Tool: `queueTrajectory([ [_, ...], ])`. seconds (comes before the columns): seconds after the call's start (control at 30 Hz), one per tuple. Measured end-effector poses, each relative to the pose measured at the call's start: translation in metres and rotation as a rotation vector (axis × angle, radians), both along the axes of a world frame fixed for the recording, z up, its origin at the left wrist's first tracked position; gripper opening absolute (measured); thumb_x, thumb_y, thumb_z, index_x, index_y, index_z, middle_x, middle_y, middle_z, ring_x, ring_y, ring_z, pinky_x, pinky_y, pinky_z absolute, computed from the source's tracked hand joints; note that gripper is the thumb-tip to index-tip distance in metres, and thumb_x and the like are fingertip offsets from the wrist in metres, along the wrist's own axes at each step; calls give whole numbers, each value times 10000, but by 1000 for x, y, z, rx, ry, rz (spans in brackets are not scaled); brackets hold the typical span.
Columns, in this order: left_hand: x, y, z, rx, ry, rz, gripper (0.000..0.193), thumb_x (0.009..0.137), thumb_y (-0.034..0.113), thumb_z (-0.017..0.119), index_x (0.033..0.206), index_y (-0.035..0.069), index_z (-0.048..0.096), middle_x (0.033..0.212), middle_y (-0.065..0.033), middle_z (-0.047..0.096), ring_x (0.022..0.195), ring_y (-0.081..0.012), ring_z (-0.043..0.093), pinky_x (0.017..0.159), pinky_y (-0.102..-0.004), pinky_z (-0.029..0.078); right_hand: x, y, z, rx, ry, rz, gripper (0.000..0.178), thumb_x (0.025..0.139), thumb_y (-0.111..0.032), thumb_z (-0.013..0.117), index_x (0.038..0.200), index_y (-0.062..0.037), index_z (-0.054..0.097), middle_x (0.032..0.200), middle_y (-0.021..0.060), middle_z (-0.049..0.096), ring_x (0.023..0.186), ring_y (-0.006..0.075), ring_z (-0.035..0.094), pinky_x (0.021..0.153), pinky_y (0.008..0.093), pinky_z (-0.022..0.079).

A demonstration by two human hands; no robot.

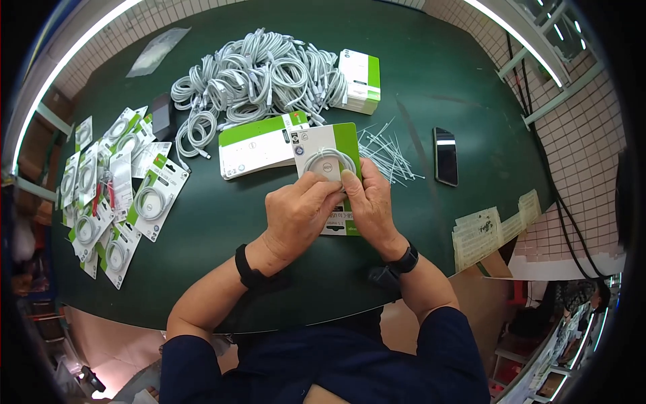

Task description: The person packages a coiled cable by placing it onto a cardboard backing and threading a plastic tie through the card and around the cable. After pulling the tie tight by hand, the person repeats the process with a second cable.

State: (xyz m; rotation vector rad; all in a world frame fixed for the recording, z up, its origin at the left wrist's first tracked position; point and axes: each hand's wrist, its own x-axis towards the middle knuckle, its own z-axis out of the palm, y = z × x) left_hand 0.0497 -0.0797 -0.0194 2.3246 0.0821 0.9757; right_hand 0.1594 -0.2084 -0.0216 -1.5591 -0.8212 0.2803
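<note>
Between your two hands is a green-and-white backing card (346, 138), with a pale coiled cable (311, 161) lying against its front. Your left hand (296, 212) is closed in a narrow pinch at the lower part of the coil; whether it also grips a tie there, your fingers hide. Your right hand (370, 205) holds the card's right edge, thumb on the front face.

The card looks light and fairly stiff, likely to crease if squeezed hard, and its printed face may be a little slick; the edge is the safer hold. The cable seems soft and springy, apt to fan out unless its loops are pinched together.

Just beyond your left hand sits a stack of backing cards (252, 148), partly behind the held one. Just past your right hand lie scattered thin white ties (390, 158), with a phone (445, 158) farther to its right. Well ahead of both hands rises a heap of loose cables (262, 74), a taller card stack (360, 81) at its right end. Well left of your left hand, carded cables (165, 182) overlap on the green table (188, 256).
</note>
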Motion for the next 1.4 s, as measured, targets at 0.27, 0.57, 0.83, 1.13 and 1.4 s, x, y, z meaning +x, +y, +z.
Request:
queueTrajectory([
  [0.27, -14, 38, 53, 138, -329, 99, 248, 801, 45, 877, 1012, 46, 747, 995, -104, 718, 716, -261, 689, 654, -360, 558, 0, -6, 10, -35, -75, 43, 258, 1102, -197, 548, 1194, 22, 648, 970, 89, 680, 860, 128, 599, 768, 312, 506],
  [0.57, -90, 253, 38, -133, 46, 857, 258, 874, 197, 827, 1038, 24, 728, 925, -148, 740, 783, -335, 725, 716, -431, 557, 16, -11, -2, 107, 117, 47, 305, 1135, -247, 527, 1230, 22, 636, 1039, 18, 660, 926, 71, 561, 825, 250, 463],
  [0.83, -56, 358, -9, 21, 468, 1008, 718, 812, 442, 869, 1201, -114, 636, 1121, -300, 728, 1080, -427, 717, 946, -491, 572, 17, -6, -16, 43, 142, 26, 306, 1136, -247, 516, 1222, 25, 626, 1053, 18, 660, 927, 68, 572, 821, 239, 461],
  [1.13, -18, 368, -18, -244, 738, 931, 596, 788, 373, 825, 1072, -133, 692, 1106, -325, 725, 1082, -464, 708, 975, -472, 579, 24, -9, -22, -63, 111, 42, 339, 1129, -267, 534, 1237, 34, 645, 998, 4, 645, 836, 52, 510, 720, 230, 397],
  [1.4, -27, 358, -49, -190, 343, 995, 551, 771, 333, 794, 1010, -152, 689, 1078, -342, 713, 1048, -472, 700, 965, -499, 563, 15, 4, -20, -23, 81, -36, 324, 1120, -275, 555, 1185, 27, 652, 930, -24, 588, 765, 36, 424, 655, 232, 330],
])
